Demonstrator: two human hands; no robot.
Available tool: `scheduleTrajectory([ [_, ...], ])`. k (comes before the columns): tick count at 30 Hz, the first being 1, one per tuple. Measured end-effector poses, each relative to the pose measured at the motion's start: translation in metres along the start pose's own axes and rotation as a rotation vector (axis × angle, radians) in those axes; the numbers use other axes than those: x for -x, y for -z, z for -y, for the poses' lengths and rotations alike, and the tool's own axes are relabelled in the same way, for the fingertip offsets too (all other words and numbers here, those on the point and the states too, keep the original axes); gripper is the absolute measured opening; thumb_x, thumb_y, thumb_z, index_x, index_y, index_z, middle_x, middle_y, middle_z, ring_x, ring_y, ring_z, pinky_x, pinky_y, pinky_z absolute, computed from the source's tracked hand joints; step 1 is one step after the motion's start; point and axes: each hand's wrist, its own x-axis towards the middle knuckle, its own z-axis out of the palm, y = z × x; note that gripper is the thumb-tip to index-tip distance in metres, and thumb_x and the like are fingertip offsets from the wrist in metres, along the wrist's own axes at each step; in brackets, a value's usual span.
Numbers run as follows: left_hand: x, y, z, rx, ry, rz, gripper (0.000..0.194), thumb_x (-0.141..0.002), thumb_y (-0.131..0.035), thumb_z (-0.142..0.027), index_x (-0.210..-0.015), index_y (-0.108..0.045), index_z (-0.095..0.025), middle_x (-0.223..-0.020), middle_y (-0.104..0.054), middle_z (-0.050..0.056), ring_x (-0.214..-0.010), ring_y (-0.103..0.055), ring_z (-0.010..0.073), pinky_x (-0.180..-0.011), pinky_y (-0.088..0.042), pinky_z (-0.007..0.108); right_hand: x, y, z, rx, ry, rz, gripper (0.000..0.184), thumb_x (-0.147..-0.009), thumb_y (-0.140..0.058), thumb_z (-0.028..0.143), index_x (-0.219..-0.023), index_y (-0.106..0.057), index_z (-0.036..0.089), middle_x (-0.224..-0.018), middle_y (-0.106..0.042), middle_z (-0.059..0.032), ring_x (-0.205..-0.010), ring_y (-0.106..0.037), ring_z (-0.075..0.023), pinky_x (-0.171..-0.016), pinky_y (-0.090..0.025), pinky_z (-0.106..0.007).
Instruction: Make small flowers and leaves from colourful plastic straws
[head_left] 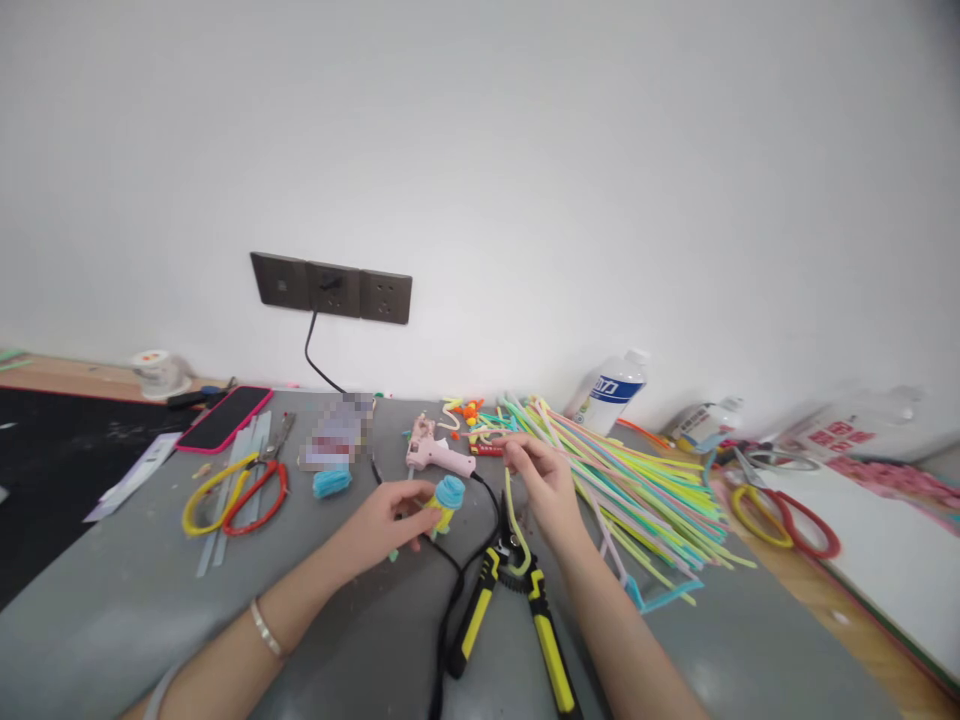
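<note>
My left hand is closed around a small yellow and blue figure that looks made of pipe cleaners. Between the pinched thumb and fingers of my right hand hangs a pale yellow-green pipe cleaner, curving at its lower end. Beneath it lie wire cutters with yellow and black handles spread apart. A pink hot glue gun rests just beyond my hands, its black cable running toward me. To the right of my right hand is a large bundle of coloured pipe cleaners.
Scissors with red and yellow handles and a phone lie on the left. A blue fuzzy coil sits nearer the middle. A white bottle leans by the wall; more scissors lie on the right. Sockets are on the wall.
</note>
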Motion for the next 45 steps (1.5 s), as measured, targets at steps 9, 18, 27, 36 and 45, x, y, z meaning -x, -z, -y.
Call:
scheduleTrajectory([
  [9, 0.0, -0.002, -0.001, 0.105, 0.011, -0.022, 0.032, -0.079, -0.061, -0.046, -0.093, -0.064, -0.017, -0.076, -0.059, 0.001, -0.063, -0.056, 0.0127, -0.05, -0.049, 0.02, 0.003, -0.004, -0.002, -0.003, -0.072, 0.168, 0.028, -0.085, -0.062, 0.045, -0.09, -0.072, 0.02, -0.082, -0.068, -0.0057, -0.071, -0.059, -0.0186, -0.062, -0.046, -0.028],
  [18, -0.001, 0.002, 0.005, -0.177, -0.323, -0.305, 0.025, -0.076, -0.058, -0.015, -0.1, -0.065, -0.018, -0.098, -0.056, 0.006, -0.085, -0.061, 0.0174, -0.062, -0.054, 0.023, 0.009, -0.012, 0.001, 0.038, 0.19, 0.289, 0.013, -0.083, -0.07, 0.029, -0.093, -0.07, 0.021, -0.08, -0.064, -0.0036, -0.076, -0.059, -0.0184, -0.069, -0.047, -0.03],
  [27, 0.002, 0.004, 0.005, -0.503, -0.569, -0.499, 0.03, -0.075, -0.054, -0.001, -0.096, -0.063, -0.02, -0.095, -0.051, 0.002, -0.073, -0.056, 0.0112, -0.06, -0.048, 0.02, 0.014, -0.02, 0.002, 0.031, 0.193, 0.252, 0.011, -0.083, -0.07, 0.022, -0.093, -0.067, 0.022, -0.084, -0.067, -0.0035, -0.078, -0.061, -0.0185, -0.069, -0.045, -0.03],
  [36, 0.002, 0.004, 0.001, -0.586, -0.663, -0.535, 0.033, -0.075, -0.055, 0.003, -0.096, -0.062, -0.021, -0.092, -0.05, 0.001, -0.077, -0.054, 0.0126, -0.066, -0.047, 0.021, 0.019, -0.029, -0.003, 0.01, 0.117, 0.227, 0.013, -0.079, -0.072, 0.02, -0.091, -0.068, 0.021, -0.08, -0.067, -0.0024, -0.071, -0.06, -0.017, -0.066, -0.045, -0.029],
  [45, 0.002, 0.004, 0.002, -0.637, -0.705, -0.56, 0.031, -0.078, -0.054, 0.001, -0.097, -0.06, -0.022, -0.092, -0.049, 0.001, -0.082, -0.057, 0.0152, -0.071, -0.05, 0.025, 0.019, -0.032, 0.004, 0.06, 0.177, 0.186, 0.01, -0.08, -0.072, 0.021, -0.089, -0.069, 0.021, -0.081, -0.068, -0.0036, -0.069, -0.061, -0.0171, -0.064, -0.047, -0.029],
])
